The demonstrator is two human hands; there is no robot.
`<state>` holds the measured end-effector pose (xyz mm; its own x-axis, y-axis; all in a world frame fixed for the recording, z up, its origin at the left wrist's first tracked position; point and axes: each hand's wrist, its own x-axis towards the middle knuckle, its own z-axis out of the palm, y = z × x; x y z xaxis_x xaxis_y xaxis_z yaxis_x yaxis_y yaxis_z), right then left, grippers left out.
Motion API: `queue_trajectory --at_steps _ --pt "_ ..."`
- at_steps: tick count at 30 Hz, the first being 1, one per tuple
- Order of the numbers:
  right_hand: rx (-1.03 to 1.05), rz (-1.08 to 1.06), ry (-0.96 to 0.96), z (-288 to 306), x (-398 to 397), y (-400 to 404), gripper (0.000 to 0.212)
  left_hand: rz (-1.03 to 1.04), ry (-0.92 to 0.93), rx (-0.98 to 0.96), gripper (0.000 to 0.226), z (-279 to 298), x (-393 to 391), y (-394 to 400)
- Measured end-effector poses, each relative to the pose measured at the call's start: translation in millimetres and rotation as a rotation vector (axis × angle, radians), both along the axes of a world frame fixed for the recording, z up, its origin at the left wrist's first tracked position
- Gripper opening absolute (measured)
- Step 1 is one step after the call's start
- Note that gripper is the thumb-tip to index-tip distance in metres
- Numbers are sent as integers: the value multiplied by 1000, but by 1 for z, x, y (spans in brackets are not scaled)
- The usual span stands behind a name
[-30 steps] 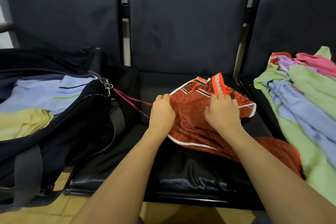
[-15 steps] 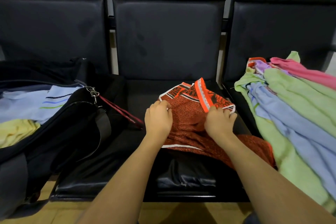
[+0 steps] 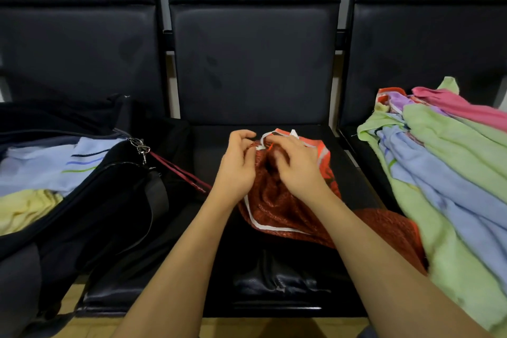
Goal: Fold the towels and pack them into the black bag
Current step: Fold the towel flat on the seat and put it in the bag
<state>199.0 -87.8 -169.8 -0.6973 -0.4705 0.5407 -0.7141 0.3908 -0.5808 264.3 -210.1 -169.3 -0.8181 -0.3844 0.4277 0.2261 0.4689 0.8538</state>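
While both hands [image 3: 238, 166] [image 3: 297, 163] pinch its white-trimmed edge, the red towel [image 3: 277, 206] lies bunched and creased.

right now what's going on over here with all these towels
A person is folding a red patterned towel on the middle seat. The left hand and right hand both pinch its white-trimmed top edge, close together. The black bag lies open on the left with a pale blue towel and a yellow towel inside. A pile of unfolded towels waits on the right seat.

Rumpled red towel [image 3: 277, 208] (white-edged) lies mid-seat, between the open black bag [image 3: 109, 200] and unfolded pastel towels [image 3: 444, 173].
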Motion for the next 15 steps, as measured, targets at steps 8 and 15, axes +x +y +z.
queue_trajectory --at_steps 8,15 --pt "223 -20 -71 -1 6 -9 11 -65 -153 -199 21 -1 10 -13" --pt "375 -114 173 3 13 -7 6 132 -287 -679 16 -8 9 -7"
